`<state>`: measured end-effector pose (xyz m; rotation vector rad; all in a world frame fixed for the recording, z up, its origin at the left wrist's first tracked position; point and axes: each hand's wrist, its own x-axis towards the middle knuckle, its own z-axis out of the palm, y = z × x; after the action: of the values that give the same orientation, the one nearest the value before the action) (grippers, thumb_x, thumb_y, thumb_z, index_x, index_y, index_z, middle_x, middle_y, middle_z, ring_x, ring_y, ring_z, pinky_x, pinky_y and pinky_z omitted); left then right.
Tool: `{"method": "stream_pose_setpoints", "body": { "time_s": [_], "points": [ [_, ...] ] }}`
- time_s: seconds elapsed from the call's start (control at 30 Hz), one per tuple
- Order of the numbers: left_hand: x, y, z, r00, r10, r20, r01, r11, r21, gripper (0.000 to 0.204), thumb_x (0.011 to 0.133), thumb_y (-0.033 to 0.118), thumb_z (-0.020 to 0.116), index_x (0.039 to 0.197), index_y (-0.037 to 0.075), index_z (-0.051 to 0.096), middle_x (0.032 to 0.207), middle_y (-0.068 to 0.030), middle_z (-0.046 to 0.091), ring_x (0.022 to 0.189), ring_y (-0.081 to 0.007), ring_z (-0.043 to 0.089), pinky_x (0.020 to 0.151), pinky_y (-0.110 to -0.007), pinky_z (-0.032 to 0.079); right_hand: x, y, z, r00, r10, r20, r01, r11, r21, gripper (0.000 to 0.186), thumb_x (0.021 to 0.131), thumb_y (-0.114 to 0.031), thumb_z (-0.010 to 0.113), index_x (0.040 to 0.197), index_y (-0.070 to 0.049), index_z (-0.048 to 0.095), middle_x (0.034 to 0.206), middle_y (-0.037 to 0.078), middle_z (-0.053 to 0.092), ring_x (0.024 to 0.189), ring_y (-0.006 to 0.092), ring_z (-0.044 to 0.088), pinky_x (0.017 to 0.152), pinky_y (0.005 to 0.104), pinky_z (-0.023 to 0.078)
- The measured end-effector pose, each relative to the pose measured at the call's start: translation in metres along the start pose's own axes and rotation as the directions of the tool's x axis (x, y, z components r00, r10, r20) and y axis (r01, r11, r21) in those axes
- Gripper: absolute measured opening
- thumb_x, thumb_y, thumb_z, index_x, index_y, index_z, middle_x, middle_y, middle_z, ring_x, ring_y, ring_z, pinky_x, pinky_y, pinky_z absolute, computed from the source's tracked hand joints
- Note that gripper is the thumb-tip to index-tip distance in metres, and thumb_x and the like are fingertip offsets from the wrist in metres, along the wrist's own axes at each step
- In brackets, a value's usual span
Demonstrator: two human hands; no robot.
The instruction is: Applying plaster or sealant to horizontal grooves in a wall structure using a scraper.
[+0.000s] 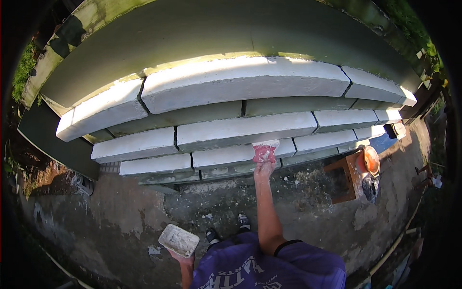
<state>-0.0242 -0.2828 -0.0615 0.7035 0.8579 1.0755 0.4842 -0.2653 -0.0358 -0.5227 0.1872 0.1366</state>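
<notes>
Sunlight falls on an outdoor yard in use as a small building site, its tiered white ledges (245, 85) banked against a grey-green wall (202, 33). In front of the ledges spreads bare concrete ground (122, 204) (stained, and flecked with pale crumbs). A tub (166, 235) of whitish paste (180, 241) and a reddish spreader (264, 153) at the ledges point to masonry work. Beyond both ends of the ledges, leafy plants (406, 19) show the open-air setting.

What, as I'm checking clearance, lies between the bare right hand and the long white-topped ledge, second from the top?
In the head view, a flat, white-smeared red spreader, held by the right hand; the lower white-topped ledge shows behind it.
</notes>
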Motion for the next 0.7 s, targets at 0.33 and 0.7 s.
{"method": "stream_pose_setpoints", "body": {
  "time_s": [0.33, 0.7],
  "points": [
    [0.011, 0.020, 0.057, 0.981, -0.186, -0.046, 0.158, 0.920, -0.358, 0.069, 0.090, 0.068, 0.032, 0.139, 0.021, 0.042, 0.137, -0.0036, 0.049, 0.121, -0.0306, 0.050, 0.100, -0.052, 0.043, -0.069, -0.019, 0.002, 0.931, 0.114, 0.348, 0.027, 0.926, -0.377, 0.036, 0.088, 0.007, 0.052, 0.124, 0.003, 0.053, 0.120, 0.013, 0.060, 0.107, 0.0204, 0.059, 0.095, 0.0334, 0.047],
    [0.010, 0.023, 0.058, 0.970, -0.244, 0.007, 0.221, 0.865, -0.450, 0.070, 0.091, 0.067, 0.031, 0.141, 0.019, 0.040, 0.137, -0.0050, 0.048, 0.123, -0.0304, 0.048, 0.101, -0.051, 0.042, -0.087, 0.046, 0.107, 0.764, -0.387, 0.517, 0.623, 0.231, -0.747, 0.052, 0.087, 0.007, 0.048, 0.139, 0.000, 0.043, 0.139, 0.023, 0.045, 0.130, 0.0322, 0.044, 0.106, 0.0351, 0.036]
  ]
}}
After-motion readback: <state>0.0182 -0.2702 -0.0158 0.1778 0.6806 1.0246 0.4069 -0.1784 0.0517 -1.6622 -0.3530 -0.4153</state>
